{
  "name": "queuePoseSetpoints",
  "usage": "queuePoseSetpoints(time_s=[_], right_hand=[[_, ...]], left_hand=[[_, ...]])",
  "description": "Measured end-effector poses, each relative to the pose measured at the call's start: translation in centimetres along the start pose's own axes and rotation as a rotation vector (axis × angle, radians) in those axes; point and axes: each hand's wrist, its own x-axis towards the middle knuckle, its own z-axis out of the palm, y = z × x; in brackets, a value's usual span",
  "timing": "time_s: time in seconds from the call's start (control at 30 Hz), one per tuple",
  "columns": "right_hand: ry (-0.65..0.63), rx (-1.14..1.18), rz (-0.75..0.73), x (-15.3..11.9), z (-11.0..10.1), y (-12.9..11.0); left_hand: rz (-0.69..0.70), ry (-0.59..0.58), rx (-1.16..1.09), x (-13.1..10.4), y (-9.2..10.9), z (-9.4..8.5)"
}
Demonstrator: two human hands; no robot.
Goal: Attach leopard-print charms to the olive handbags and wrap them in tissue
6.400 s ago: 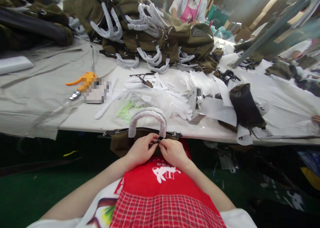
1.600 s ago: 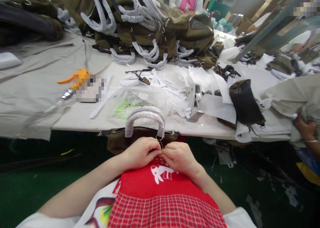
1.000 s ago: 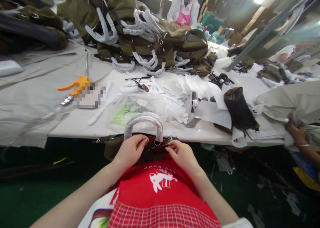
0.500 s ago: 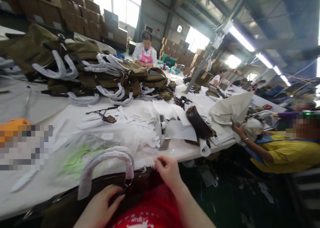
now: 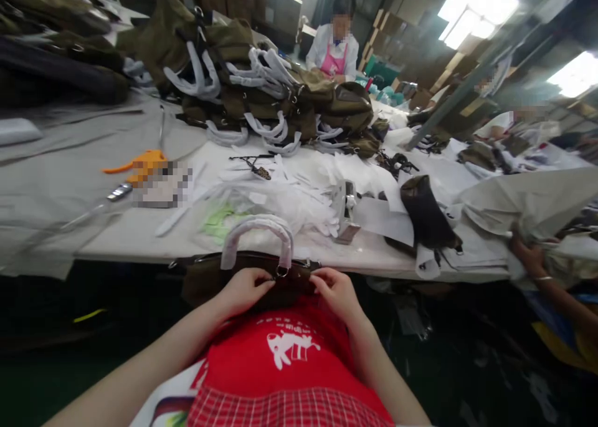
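Observation:
A dark olive handbag [image 5: 205, 283] rests against the table edge in front of me. Its handle [image 5: 256, 222] stands up in an arch, wrapped in whitish film, with a metal ring at its right foot. My left hand [image 5: 247, 288] is closed, thumb and fingers pinching the bag's front just left of that ring. At the right end of the bag, by the metal zipper end, my right hand [image 5: 335, 291] pinches the bag's edge. Exactly what lies between the fingertips is too small to make out.
Behind the bag lie clear plastic with something green [image 5: 219, 220], a metal tape dispenser [image 5: 346, 212] and a dark pouch [image 5: 427, 209]. An orange-handled tool [image 5: 147, 162] is at left. Olive bags [image 5: 280, 103] are piled farther back. A co-worker's hand [image 5: 527, 255] holds pale material at right.
My view has swung left and tipped down. My left hand still grips near the handle ring; my right hand now pinches the bag's right end. The bag appears more squarely before me.

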Motion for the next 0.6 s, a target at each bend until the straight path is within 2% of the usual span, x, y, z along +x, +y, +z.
queuePoseSetpoints(time_s=[0.07,0.13,0.23,0.33,0.47,0.6], right_hand=[[-0.097,-0.045,0.01,-0.4,2.1,0.1],[-0.119,-0.093,0.003,-0.3,3.6,0.3],[-0.115,-0.226,-0.025,0.3,5.0,0.7],[-0.133,-0.299,-0.052,0.7,5.9,1.1],[-0.106,-0.254,-0.127,0.7,6.4,1.3],[-0.031,-0.361,-0.172,0.0,6.1,0.8]], left_hand=[[-0.036,-0.006,-0.099,0.0,-0.1,0.0],[-0.082,-0.018,-0.229,0.0,-0.1,0.0],[-0.131,-0.052,-0.437,-0.2,-0.3,0.3],[-0.124,-0.057,-0.544,-0.6,-0.6,0.6],[-0.026,-0.081,-0.478,-1.3,-0.6,1.0],[0.064,-0.085,-0.304,-1.7,-0.5,1.1]])
